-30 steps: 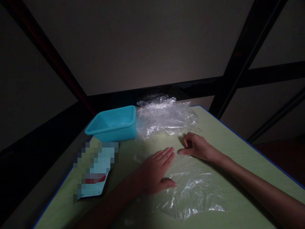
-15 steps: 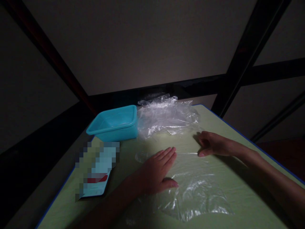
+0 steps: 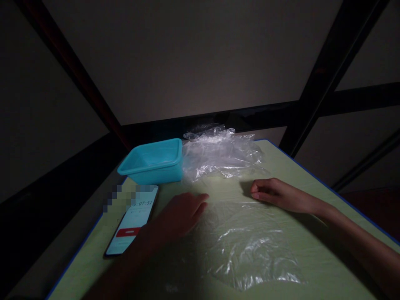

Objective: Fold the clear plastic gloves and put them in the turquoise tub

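Looks like a flattening step, with thin plastic film (image 3: 256,250) spread on the near table (image 3: 318,262). Left hand (image 3: 183,214) at its far-left edge, fingertips narrowly apart; right hand (image 3: 278,193) by its far-right corner, fingers curled. Cannot tell whether pinching any. Calls for gentle, even tension.

Dim, uneven light. A grayish wall (image 3: 200,62) fills the upper frame, crossed by dark diagonal bands at upper left and right and a dark horizontal strip (image 3: 262,117). Below lies a pale green tabletop (image 3: 312,237) with blue edging; dark reddish floor (image 3: 371,212), right.
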Tool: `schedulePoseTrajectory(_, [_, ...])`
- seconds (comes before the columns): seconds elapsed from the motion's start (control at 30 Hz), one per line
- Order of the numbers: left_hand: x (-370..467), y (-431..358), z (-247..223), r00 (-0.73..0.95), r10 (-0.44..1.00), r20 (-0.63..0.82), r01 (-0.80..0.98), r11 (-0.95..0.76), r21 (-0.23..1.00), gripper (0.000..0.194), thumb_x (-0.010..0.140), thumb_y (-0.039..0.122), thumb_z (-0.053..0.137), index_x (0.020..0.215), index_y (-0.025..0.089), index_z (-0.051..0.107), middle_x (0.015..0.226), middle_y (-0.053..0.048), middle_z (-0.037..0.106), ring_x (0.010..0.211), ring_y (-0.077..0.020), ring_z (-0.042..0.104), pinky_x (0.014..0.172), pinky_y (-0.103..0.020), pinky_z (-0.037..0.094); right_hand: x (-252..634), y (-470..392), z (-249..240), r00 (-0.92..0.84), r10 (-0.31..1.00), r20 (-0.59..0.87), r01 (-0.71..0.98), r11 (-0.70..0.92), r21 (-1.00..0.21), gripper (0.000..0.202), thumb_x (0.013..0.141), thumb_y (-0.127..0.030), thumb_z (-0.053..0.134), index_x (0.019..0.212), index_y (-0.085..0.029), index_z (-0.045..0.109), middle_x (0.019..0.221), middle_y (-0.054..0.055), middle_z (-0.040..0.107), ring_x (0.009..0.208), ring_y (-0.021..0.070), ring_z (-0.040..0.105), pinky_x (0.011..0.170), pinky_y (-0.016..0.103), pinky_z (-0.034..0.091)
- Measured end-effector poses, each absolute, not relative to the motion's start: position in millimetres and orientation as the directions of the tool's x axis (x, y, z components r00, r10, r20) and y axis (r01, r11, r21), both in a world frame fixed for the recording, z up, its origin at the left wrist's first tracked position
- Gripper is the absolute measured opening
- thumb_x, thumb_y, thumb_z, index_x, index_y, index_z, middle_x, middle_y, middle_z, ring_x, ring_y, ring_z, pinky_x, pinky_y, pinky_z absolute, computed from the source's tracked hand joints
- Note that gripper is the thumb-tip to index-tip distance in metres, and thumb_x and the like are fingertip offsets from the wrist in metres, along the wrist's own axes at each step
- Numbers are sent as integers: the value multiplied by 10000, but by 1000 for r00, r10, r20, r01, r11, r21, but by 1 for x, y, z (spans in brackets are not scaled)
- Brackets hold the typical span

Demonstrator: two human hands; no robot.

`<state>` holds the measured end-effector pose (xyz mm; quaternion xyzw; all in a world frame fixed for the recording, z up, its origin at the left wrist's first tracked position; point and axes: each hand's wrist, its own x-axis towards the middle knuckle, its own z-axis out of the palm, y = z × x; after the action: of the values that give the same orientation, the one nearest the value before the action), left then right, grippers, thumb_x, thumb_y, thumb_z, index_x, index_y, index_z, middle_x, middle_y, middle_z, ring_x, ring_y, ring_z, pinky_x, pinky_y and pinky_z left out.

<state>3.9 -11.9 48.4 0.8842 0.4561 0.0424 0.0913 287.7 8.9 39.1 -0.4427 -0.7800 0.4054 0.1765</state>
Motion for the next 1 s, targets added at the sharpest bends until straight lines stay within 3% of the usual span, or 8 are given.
schedulePoseTrajectory(0.17, [4,-17,39,630,775,51,763,-629,149,384,945,270,274,1224,133,500,1012,-121,648,914,-228,599,818,-387,465,290,8,40,-585,803,-112,556,296,-777,352,838,-511,447,708,-184,463,639,-32,413,577,111,379,519,244,301])
schedulePoseTrajectory(0.33, [10,-17,38,651,758,36,734,-642,221,372,936,195,275,1265,135,439,1028,-108,621,907,-200,580,812,-349,466,290,6,45,-624,765,-160,562,297,-772,382,844,-521,432,662,-186,442,612,-39,399,553,103,363,511,245,292])
schedulePoseTrajectory(0.5, [21,-17,36,689,724,21,694,-668,270,454,870,69,308,1309,150,383,1073,-112,581,943,-194,548,827,-341,452,295,3,47,-665,702,-254,557,241,-795,416,851,-531,431,647,-172,482,624,-5,508,598,125,474,579,275,360])
schedulePoseTrajectory(0.67, [28,-18,34,746,665,38,638,-729,249,488,857,58,346,1338,135,352,994,-99,594,884,-192,535,785,-316,460,300,-1,48,-724,596,-346,535,168,-828,408,852,-530,438,662,-171,485,636,19,569,634,152,548,617,297,400])
schedulePoseTrajectory(0.83, [31,-22,37,703,694,155,677,-720,150,364,876,121,390,1233,124,458,1226,-103,553,1054,-211,501,930,-366,414,293,1,49,-690,688,-225,548,293,-783,421,860,-523,422,632,-173,477,598,-23,445,573,116,432,546,264,334])
schedulePoseTrajectory(1.0, [38,-29,41,538,836,108,837,-545,51,264,861,126,426,1077,119,577,1004,-109,658,919,-234,587,832,-396,475,284,2,45,-669,740,-72,466,342,-816,392,894,-466,398,707,-154,546,678,1,503,647,123,473,613,273,369])
